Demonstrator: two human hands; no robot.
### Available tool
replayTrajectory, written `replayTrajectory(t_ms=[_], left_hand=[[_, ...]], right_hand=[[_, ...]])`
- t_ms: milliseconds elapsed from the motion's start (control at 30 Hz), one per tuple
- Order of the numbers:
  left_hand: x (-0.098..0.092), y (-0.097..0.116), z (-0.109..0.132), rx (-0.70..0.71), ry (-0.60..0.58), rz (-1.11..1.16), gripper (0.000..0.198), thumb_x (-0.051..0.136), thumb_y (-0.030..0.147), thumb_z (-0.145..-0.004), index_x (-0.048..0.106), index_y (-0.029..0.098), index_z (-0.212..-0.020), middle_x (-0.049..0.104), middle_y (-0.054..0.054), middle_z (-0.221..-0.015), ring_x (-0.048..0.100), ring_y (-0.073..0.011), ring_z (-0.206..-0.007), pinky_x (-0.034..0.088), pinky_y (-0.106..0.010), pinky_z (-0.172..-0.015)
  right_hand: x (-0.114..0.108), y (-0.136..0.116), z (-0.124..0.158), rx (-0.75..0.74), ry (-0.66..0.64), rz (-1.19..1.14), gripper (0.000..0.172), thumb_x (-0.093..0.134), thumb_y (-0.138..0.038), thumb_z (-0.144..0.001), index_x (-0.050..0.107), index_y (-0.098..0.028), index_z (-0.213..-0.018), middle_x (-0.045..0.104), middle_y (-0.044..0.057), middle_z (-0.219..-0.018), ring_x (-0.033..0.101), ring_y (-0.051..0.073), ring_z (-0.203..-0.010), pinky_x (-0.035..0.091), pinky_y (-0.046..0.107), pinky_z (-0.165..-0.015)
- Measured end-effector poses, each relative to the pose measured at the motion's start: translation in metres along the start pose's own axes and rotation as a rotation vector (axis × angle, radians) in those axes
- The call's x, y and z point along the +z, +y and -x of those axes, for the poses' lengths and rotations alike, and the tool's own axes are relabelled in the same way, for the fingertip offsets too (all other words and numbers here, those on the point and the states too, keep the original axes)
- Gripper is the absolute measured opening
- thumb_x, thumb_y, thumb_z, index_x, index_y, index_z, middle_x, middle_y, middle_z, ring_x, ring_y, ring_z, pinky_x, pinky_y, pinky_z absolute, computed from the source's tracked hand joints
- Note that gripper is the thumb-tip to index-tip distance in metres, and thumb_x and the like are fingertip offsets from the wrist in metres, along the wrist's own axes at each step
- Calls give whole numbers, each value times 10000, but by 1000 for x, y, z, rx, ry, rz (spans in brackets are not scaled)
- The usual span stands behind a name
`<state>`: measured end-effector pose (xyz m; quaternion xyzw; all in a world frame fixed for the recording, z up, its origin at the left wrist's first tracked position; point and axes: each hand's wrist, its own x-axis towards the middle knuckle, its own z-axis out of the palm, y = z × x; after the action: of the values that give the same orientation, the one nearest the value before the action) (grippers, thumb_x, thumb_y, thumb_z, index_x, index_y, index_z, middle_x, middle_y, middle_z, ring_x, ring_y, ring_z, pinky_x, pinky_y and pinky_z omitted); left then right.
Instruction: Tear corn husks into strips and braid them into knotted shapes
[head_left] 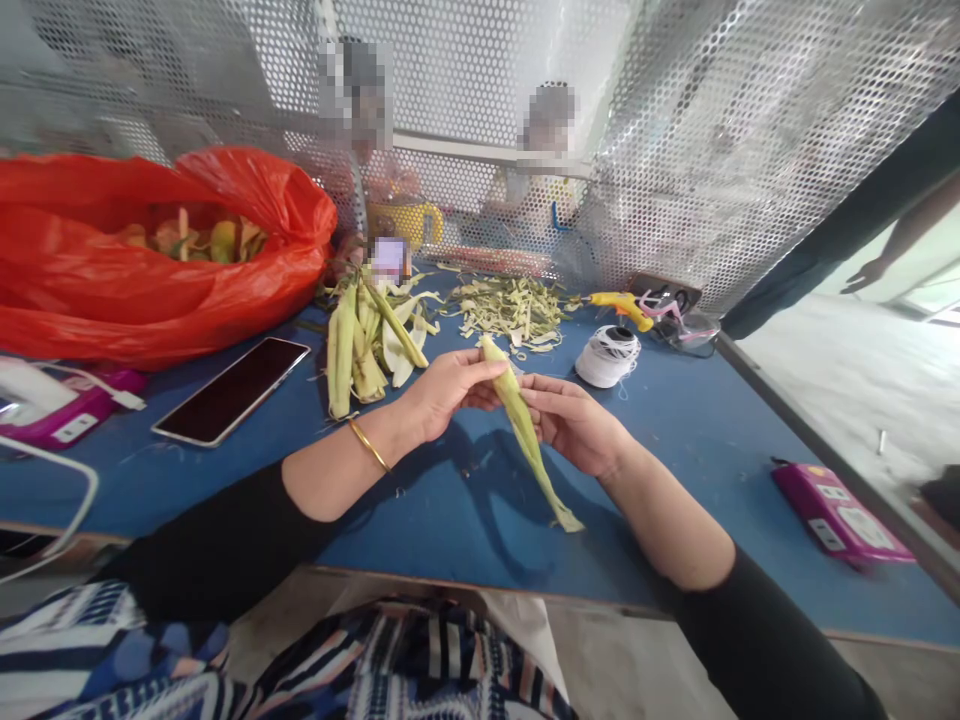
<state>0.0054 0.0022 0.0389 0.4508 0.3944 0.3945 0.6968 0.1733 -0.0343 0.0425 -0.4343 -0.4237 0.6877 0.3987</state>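
A long, pale green corn husk (523, 422) slants between my hands above the blue tabletop, its narrow frayed end pointing down toward me. My left hand (450, 390) pinches its upper part, thumb on top. Lower on the same strip, my right hand (574, 420) grips the edge between thumb and fingers. Just beyond my left hand lies a bunch of folded husks (367, 340). A heap of small shredded husk pieces (510, 310) sits past both hands. Right of the heap stands a spool of white thread (608, 356).
At the left, an open red plastic bag (247, 300) holds husk-like material. A phone (234, 390) and a purple power strip (90, 405) lie nearby. A yellow glue gun (624, 308) and clear safety glasses (694, 328) are at back right, another purple strip (840, 512) near right. A perforated metal screen (480, 60) rises behind.
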Motion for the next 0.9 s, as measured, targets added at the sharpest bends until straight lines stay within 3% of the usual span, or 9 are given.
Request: replayTrajectory(t_ms=[200,333,500,600,733,833,900], left_hand=[[3,-2,2,-33,-13,-12,98,660,199,-788,678,163,-699,671,-9,-602,587,-100,-501,481,-240,-564],[5,-2,2,-15,1,-56,131,643,200,-806,644,159,-682,640,2,-558,550,-89,-443,404,-208,-449],[3,-2,0,27,2,-20,122,660,198,-787,618,153,-682,585,17,-525,480,-65,-390,265,-188,-364],[2,-2,-1,-5,-15,62,79,660,176,-766,620,149,-703,575,24,-537,483,-66,-411,305,-188,-389],[4,-1,-1,-17,-28,203,59,675,144,-726,616,148,-727,609,20,-616,536,-75,-502,404,-192,-486],[3,0,-1,3,-13,339,78,665,142,-735,589,156,-725,599,27,-628,547,-81,-532,432,-197,-521],[2,0,-3,17,17,391,91,656,138,-748,570,163,-731,586,34,-623,547,-83,-534,435,-196,-519]], right_hand=[[3,1,1,20,20,-51,196,736,-253,-628,614,-186,-766,603,-37,-641,551,95,-561,444,209,-548],[6,4,0,25,44,-53,160,688,-246,-636,630,-190,-775,642,-14,-676,583,115,-595,468,223,-570],[4,5,0,17,-20,-93,219,736,-255,-623,647,-182,-808,682,-4,-682,556,94,-505,422,191,-445],[3,5,0,10,-36,-127,223,776,-260,-614,651,-181,-780,663,-22,-625,531,76,-457,380,169,-393],[8,8,2,28,-59,-138,301,809,-255,-561,691,-170,-825,698,0,-687,592,103,-533,483,204,-500],[12,10,2,-56,-80,-137,270,828,-238,-539,662,-171,-741,668,-16,-658,597,98,-584,502,209,-583],[13,11,2,-120,-77,-106,258,830,-246,-555,617,-174,-681,631,-32,-612,558,80,-538,468,196,-536]])
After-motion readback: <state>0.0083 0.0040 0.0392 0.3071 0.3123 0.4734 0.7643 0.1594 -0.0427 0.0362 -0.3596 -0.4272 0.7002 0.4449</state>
